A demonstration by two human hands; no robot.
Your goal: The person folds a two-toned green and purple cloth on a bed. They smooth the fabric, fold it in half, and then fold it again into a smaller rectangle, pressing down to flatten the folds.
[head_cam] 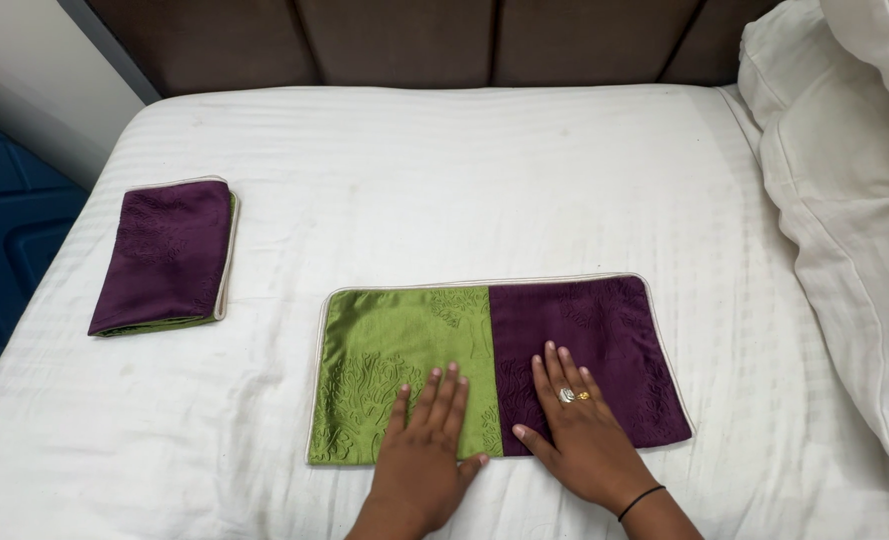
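A folded cushion cover (585,330), half green and half purple with a pale piped edge, lies flat on the white bed sheet (445,180). My left hand (427,445) rests palm down on its green half near the front edge. Beside it, my right hand (577,425), with rings on a finger and a black band at the wrist, presses flat on the purple half. Both hands have their fingers spread and hold nothing. A second cover (168,255), folded smaller with its purple side up, lies at the bed's left side, apart from both hands.
White pillows (845,200) are heaped along the right edge of the bed. A dark brown padded headboard (415,40) runs along the far side. A blue object (10,230) stands on the floor beyond the bed's left edge.
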